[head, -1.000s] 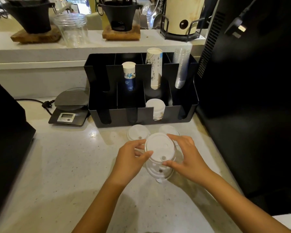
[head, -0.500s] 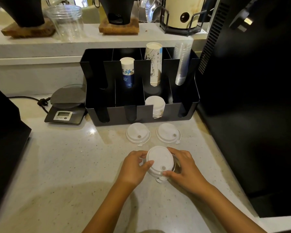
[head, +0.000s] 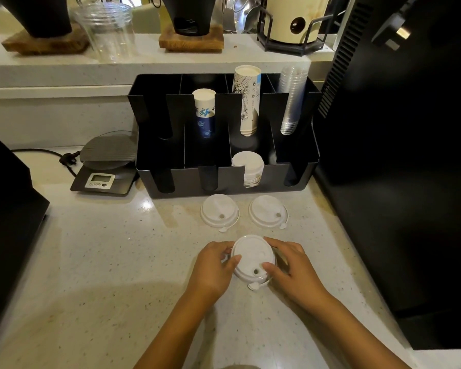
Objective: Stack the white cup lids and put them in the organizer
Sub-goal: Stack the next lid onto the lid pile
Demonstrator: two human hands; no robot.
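Note:
A small stack of white cup lids (head: 252, 258) rests on the counter, held from both sides. My left hand (head: 213, 267) grips its left edge and my right hand (head: 290, 265) grips its right edge. Two single white lids lie flat further back: one lid (head: 219, 210) on the left and another lid (head: 268, 211) on the right, just in front of the black organizer (head: 298, 177). A pile of white lids (head: 248, 166) sits in one of the organizer's front compartments.
The organizer's rear slots hold a blue-printed paper cup stack (head: 204, 113), a taller paper cup stack (head: 246, 99) and clear plastic cups (head: 293, 99). A digital scale (head: 104, 166) sits left of it. Black machines flank the counter at left (head: 8, 209) and right (head: 397, 155).
The lid in my hands has come down onto the lid beneath it, forming one low stack on the counter. The two lids behind are now fully uncovered.

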